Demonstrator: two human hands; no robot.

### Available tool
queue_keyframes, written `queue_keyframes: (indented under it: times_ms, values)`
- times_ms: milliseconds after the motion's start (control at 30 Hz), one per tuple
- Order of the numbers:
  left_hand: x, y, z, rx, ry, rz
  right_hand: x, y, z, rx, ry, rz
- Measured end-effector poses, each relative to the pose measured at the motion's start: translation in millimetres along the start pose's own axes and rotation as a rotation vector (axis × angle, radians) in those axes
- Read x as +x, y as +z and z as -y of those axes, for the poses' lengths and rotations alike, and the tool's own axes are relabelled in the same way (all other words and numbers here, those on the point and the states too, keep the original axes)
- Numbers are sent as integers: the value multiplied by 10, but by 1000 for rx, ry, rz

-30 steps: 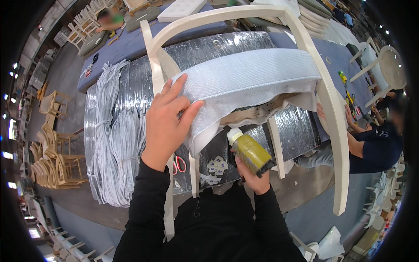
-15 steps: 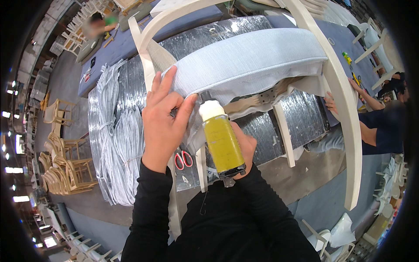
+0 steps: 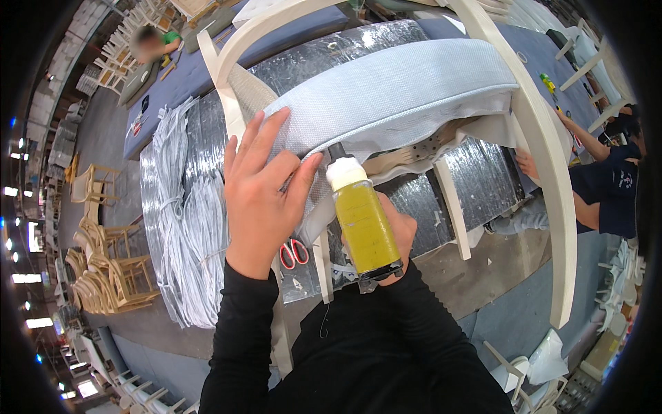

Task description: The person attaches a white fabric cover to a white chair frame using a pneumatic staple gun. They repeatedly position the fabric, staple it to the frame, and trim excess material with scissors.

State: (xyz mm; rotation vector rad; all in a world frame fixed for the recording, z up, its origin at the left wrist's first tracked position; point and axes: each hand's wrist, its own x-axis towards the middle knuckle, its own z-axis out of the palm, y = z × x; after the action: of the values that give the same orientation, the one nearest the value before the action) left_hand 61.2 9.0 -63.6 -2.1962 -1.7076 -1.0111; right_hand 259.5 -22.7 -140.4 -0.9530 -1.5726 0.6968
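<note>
A chair with a pale wooden frame (image 3: 549,179) lies tipped in front of me, its padded part wrapped in light blue-grey fabric (image 3: 407,83) with a piped edge. At the left end of that edge my left hand (image 3: 263,196) pinches the fabric between thumb and bent forefinger; the other fingers spread over the padding. My right hand (image 3: 398,228) is wrapped round a staple gun (image 3: 367,224) with a yellow body, white collar and black nose. The nose meets the fabric just below the piping, beside my left thumb. My right fingers are mostly hidden behind the tool.
Red-handled scissors (image 3: 294,254) lie beside a chair leg. A bundle of pale fabric strips (image 3: 189,214) covers the left of the plastic-wrapped bench (image 3: 338,48). A co-worker's hand (image 3: 527,164) touches the frame at right; another person (image 3: 155,47) is far left. Stacked chairs (image 3: 114,276) stand left.
My left hand and the staple gun have shifted slightly right in the picture, the nose staying along the piped edge. The co-worker at the right has moved a little.
</note>
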Motion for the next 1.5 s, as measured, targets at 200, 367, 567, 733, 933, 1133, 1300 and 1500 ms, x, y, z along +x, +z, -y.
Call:
queue_keyframes:
  times_ms: [200,367,567,733,933,1133,1300,1500]
  values:
    - [25,27,29,-139,-81,8,28,28,-1,16,0,3]
    - [5,40,31,-150,-115,18,10,74,-63,43,-16,12]
    - [0,29,1,-140,-116,14,29,65,-41,35,-26,30]
    - [-5,67,39,-146,-97,0,-9,101,-121,61,-46,42]
    - [-9,67,53,-136,-115,22,6,114,-86,54,-44,51]
    - [-6,79,63,-122,-91,22,-5,146,-99,30,-9,59]
    - [-27,56,47,-105,-91,28,-21,138,-85,28,43,104]
    - [-35,56,25,-86,-85,25,-13,70,-59,77,151,192]
